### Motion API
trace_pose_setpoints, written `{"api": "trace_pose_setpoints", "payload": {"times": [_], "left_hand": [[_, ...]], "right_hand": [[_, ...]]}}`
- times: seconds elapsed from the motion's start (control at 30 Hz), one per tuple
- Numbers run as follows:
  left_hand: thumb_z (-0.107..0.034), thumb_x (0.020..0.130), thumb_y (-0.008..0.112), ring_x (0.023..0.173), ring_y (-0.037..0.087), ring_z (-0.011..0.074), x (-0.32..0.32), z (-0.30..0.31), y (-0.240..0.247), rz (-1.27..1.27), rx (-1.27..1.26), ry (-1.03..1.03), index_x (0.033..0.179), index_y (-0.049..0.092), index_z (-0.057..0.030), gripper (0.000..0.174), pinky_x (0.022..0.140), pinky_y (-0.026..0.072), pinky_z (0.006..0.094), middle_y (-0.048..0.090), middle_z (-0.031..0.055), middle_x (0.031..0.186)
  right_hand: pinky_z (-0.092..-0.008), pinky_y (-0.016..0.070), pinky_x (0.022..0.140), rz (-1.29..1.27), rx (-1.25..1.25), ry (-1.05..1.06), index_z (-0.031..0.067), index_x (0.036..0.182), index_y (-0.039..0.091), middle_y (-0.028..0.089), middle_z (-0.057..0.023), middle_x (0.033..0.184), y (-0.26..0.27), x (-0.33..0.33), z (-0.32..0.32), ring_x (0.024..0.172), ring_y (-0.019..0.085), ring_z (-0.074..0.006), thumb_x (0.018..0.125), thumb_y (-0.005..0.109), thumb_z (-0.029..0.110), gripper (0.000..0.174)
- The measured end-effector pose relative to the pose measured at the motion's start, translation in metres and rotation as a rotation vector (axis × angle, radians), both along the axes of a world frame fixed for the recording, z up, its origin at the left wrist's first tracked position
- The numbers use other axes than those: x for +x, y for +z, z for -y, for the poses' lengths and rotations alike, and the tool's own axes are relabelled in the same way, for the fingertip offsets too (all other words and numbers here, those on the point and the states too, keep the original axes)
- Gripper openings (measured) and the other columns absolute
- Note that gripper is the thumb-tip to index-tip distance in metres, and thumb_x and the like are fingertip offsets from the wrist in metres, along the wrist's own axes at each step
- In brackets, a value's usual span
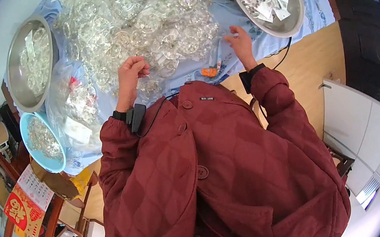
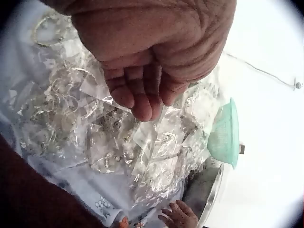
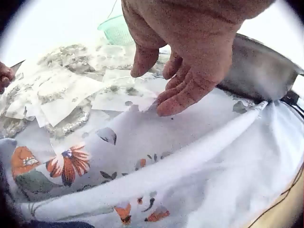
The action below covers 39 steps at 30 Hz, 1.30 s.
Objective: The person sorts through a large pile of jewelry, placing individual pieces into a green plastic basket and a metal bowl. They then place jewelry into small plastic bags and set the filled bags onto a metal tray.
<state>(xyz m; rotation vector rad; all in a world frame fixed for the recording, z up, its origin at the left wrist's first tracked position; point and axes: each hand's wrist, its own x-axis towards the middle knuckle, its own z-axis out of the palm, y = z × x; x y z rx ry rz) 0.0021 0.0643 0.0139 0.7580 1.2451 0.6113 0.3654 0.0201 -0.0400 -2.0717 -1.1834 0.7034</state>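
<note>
A wide heap of clear plastic packets point(image 1: 139, 24) with ring-shaped and small shiny pieces covers the blue cloth. Over its near edge is the left hand point(image 1: 132, 75), its fingers curled and thumb close to them. In the left wrist view the left hand point(image 2: 152, 57) has its fingertips right above packets point(image 2: 161, 142); whether it pinches one cannot be made out. The right hand point(image 1: 241, 47) is to the right of the heap, fingers apart and slightly bent. Nothing shows between the fingers of the right hand point(image 3: 190, 61) in the right wrist view, above the flowered cloth point(image 3: 142, 142).
Metal bowls with packets stand at the right point(image 1: 299, 8) and left point(image 1: 12, 70). A light blue basin point(image 1: 63, 156) sits at the near left, a green basket point(image 2: 230, 133) behind the heap. An orange item point(image 1: 210, 72) lies by the cloth's near edge. Cables hang from both wrists.
</note>
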Motion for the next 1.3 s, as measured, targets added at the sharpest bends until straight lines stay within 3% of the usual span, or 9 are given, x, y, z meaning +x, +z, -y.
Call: {"api": "trace_pose_setpoints", "payload": {"times": [0.2,0.43,0.6,0.73,0.83,1.03,1.13,1.2,1.3], "left_hand": [[-0.014,0.083,0.056,0.064,0.057,0.0104,-0.001,0.002,-0.003,0.015,-0.012,0.019,0.096,0.058,-0.0048,0.016,0.061,0.0447,0.0222,0.062,0.0033,0.077],[-0.015,0.084,0.055,0.064,0.057,0.0103,-0.002,0.003,-0.003,0.022,-0.011,0.024,0.096,0.058,-0.0048,0.016,0.061,0.0442,0.0220,0.062,0.0036,0.077],[-0.015,0.084,0.055,0.063,0.057,0.0102,-0.001,0.002,-0.002,0.027,-0.019,0.017,0.096,0.058,-0.0050,0.016,0.061,0.0443,0.0223,0.062,0.0036,0.078],[-0.017,0.085,0.055,0.065,0.057,0.0103,0.004,-0.001,0.004,0.024,-0.028,0.001,0.098,0.058,-0.0048,0.018,0.062,0.0447,0.0229,0.062,0.0035,0.079],[-0.018,0.085,0.055,0.066,0.057,0.0107,0.016,-0.006,0.020,0.062,-0.017,-0.027,0.100,0.058,-0.0041,0.020,0.063,0.0455,0.0234,0.062,0.0038,0.079],[-0.020,0.085,0.055,0.068,0.058,0.0112,0.046,-0.014,0.055,0.205,-0.010,-0.130,0.103,0.057,-0.0027,0.024,0.066,0.0469,0.0242,0.062,0.0041,0.080],[-0.019,0.084,0.057,0.066,0.058,0.0113,0.056,-0.011,0.053,0.238,-0.028,-0.092,0.096,0.059,-0.0024,0.021,0.065,0.0476,0.0243,0.062,0.0045,0.078],[-0.018,0.081,0.059,0.065,0.058,0.0107,0.048,-0.008,0.033,0.153,0.054,-0.156,0.086,0.060,-0.0030,0.016,0.062,0.0475,0.0240,0.060,0.0044,0.076],[-0.017,0.079,0.062,0.064,0.057,0.0102,0.024,0.001,0.023,0.139,0.054,-0.099,0.078,0.059,-0.0037,0.013,0.059,0.0468,0.0235,0.060,0.0041,0.074]], "right_hand": [[-0.0261,0.0473,0.057,0.048,0.015,0.093,0.0026,0.112,0.055,0.062,-0.0060,0.086,0.003,-0.014,-0.017,0.071,0.059,-0.0148,0.068,0.070,0.015,0.048],[-0.0213,0.0425,0.057,0.004,-0.212,0.161,0.0017,0.093,0.062,0.061,-0.0022,0.072,0.007,-0.011,-0.026,0.063,0.054,-0.0078,0.068,0.070,0.013,0.029],[-0.0205,0.0413,0.056,-0.120,-0.137,0.102,0.0020,0.079,0.062,0.060,-0.0011,0.069,0.026,-0.010,-0.023,0.060,0.052,-0.0059,0.070,0.068,0.011,0.014],[-0.0257,0.0479,0.058,-0.463,0.027,0.024,0.0017,0.076,0.060,0.064,-0.0070,0.072,0.043,-0.017,-0.025,0.065,0.062,-0.0145,0.071,0.067,0.007,0.011],[-0.0268,0.0520,0.058,-0.986,0.038,-0.038,0.0025,0.079,0.056,0.064,-0.0083,0.076,0.072,-0.043,-0.031,0.066,0.063,-0.0171,0.075,0.062,0.001,0.007],[-0.0307,0.0545,0.061,-1.068,-0.104,0.088,0.0022,0.087,0.055,0.062,-0.0084,0.079,0.095,-0.093,-0.046,0.071,0.063,-0.0177,0.080,0.058,0.001,0.007],[-0.0297,0.0539,0.060,-1.092,-0.182,0.163,0.0021,0.087,0.055,0.062,-0.0075,0.078,0.098,-0.115,-0.048,0.069,0.062,-0.0161,0.080,0.058,0.002,0.008],[-0.0289,0.0533,0.058,-0.901,-0.221,0.177,0.0019,0.089,0.055,0.061,-0.0070,0.077,0.096,-0.128,-0.050,0.063,0.061,-0.0147,0.079,0.058,0.004,0.010],[-0.0280,0.0527,0.057,-0.842,-0.318,0.326,0.0019,0.091,0.056,0.060,-0.0059,0.075,0.084,-0.135,-0.050,0.061,0.059,-0.0136,0.079,0.058,0.006,0.013]]}}
